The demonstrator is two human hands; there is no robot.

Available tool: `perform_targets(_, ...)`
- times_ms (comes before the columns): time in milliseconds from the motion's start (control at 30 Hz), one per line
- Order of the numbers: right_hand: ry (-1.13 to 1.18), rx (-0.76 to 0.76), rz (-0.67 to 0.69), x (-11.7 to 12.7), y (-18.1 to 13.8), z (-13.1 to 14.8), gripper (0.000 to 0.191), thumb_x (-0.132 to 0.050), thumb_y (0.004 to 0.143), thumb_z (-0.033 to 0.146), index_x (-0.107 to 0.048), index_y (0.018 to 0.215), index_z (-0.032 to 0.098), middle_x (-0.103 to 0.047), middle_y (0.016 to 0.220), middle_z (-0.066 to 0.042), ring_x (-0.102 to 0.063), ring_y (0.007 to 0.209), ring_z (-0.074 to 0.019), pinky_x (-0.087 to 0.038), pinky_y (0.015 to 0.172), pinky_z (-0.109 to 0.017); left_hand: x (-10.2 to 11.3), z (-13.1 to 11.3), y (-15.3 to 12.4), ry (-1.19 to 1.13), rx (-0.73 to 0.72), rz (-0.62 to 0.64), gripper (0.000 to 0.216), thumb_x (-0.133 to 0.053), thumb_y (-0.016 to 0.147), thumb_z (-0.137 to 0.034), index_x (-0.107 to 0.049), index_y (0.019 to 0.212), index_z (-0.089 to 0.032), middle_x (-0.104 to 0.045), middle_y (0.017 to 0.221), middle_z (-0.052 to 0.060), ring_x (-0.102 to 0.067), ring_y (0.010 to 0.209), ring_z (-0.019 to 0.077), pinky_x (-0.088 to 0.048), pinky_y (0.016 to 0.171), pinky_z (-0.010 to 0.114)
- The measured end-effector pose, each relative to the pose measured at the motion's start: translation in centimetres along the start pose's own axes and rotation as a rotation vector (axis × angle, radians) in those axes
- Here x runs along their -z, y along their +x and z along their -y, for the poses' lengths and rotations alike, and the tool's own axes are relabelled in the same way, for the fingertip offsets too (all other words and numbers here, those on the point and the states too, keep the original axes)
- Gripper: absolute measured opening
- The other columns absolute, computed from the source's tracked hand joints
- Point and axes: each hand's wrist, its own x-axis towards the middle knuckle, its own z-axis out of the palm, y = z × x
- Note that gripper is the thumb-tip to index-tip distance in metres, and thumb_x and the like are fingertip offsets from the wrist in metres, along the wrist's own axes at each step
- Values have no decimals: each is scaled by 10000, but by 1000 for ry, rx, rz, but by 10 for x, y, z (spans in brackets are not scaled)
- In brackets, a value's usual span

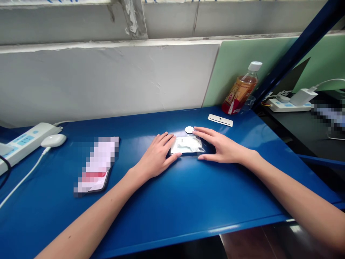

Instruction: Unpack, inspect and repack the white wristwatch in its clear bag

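Note:
A small flat packet (185, 144), shiny and clear with white contents, lies on the blue desk between my hands. What is inside it cannot be made out. My left hand (159, 154) rests at the packet's left end, fingers stretched out, fingertips touching its edge and the thumb along its front. At the right end, my right hand (222, 144) has its thumb and fingers spread apart, holding nothing. Its fingertips reach toward a round white disc (189, 130) just behind the packet; whether they touch it is unclear.
On the left lie a phone (98, 163), a power strip (32, 140) and a white earbud case (54, 140) on a cable. Behind my right hand are a white strip with a dark slot (220, 120) and a drink bottle (241, 90). A blue post (299, 46) rises at right.

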Motion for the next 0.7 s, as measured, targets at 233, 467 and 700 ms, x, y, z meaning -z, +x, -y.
perform_targets(233,173,76,-171,-1,2,5,302,-616,918,298,-700,1204,248,-707,1211,-93,-658,1126,-269,-530,983,-430,2,-1,0,-55,4,-54,525,-319,1035,-491,-499,1398,-156,-537,1440,132,-424,1387,315,-303,1159,523)
perform_targets(467,427,-183,-272,2,6,14,249,-614,921,359,-744,1053,194,-763,1084,-78,-720,961,-261,-577,857,-382,-2,-3,-2,-189,21,-198,656,-514,974,-366,-236,1538,-178,-583,1364,155,-569,1255,288,-463,1039,443)
perform_targets(700,589,-332,-250,-3,8,10,346,-619,912,383,-635,1176,160,-755,889,-59,-709,778,-210,-587,729,-341,-1,-3,-2,-203,-29,-197,764,-613,920,-337,-197,1549,-220,-520,1431,137,-517,1317,282,-432,1090,431)
